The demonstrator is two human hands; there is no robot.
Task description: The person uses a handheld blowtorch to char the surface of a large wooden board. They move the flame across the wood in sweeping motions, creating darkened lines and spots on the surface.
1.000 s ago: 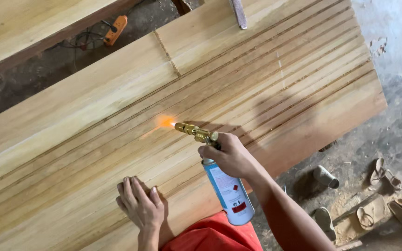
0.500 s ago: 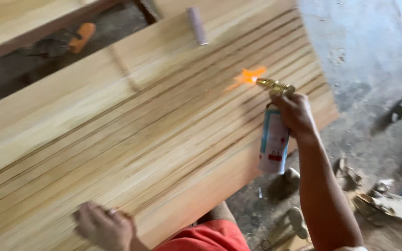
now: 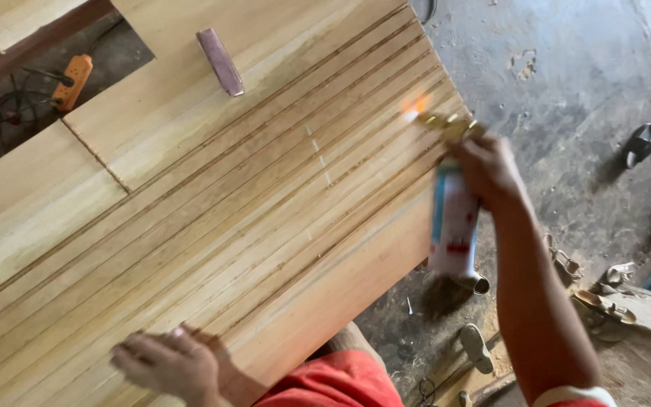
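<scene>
Over the far right edge of the boards point(image 3: 212, 218) our right hand point(image 3: 491, 169) is wrapped around a torch point(image 3: 452, 218), its white and blue can hanging down past the edge and its brass nozzle aimed at the wood. At the tip we see a small orange flame point(image 3: 416, 105) just above the grooved strips. Our left hand point(image 3: 166, 363) lies on the near edge, fingers loosely spread, holding nothing. Farther off, a brown block point(image 3: 220, 60) rests on the wood and an orange power strip point(image 3: 73, 81) sits on the floor point(image 3: 566, 68)
</scene>
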